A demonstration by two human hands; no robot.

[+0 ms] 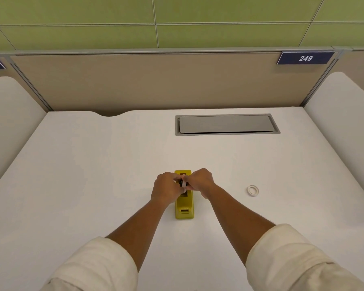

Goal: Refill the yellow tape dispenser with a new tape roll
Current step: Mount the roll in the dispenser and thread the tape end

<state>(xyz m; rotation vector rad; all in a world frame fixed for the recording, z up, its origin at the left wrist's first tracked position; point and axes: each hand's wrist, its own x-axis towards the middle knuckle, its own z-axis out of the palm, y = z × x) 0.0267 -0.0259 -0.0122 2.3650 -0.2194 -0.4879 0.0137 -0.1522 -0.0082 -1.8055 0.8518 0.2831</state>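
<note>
The yellow tape dispenser (184, 206) stands on the white desk, its long side pointing away from me. Both hands meet above its middle. My left hand (166, 189) pinches a small black hub (180, 182). My right hand (200, 181) pinches a white tape roll (184, 183) held upright against that hub. The two parts touch, and my fingers hide most of them. A second white tape roll (252, 190) lies flat on the desk to the right, apart from both hands.
A grey cable-tray lid (226, 124) is set into the white desk (93, 175) at the back right. Beige partition panels close off the back and both sides. A blue tag reading 249 (305, 58) hangs on the rear panel.
</note>
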